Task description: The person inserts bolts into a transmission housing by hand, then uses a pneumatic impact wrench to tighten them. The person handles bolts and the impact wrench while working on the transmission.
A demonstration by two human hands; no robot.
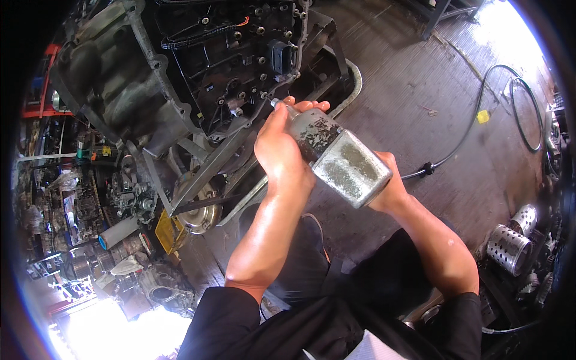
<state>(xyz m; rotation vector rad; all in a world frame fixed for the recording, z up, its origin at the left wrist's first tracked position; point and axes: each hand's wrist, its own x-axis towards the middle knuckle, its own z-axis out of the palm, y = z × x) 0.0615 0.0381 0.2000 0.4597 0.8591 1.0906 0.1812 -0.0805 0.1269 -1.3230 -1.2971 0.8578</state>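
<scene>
A worn, silver-grey air impact wrench [353, 166] points up and left toward a large transmission housing [120, 84]. My right hand [389, 186] is closed round its handle, mostly hidden behind the tool's body. Around the narrow front end wraps my left hand [279, 141], its fingertips showing past the far side. The tip of the tool [275, 102] lies close to the lower right edge of the housing's dark, bolt-studded inner face [225, 78]; whether it touches a bolt I cannot tell.
A metal stand [198, 180] carries the housing. From the wrench a black air hose [456, 153] runs right across the brown floor [414, 96]. Perforated metal cylinders [510, 249] lie at the right. Parts and tools crowd the left, beside a yellow crate [171, 233].
</scene>
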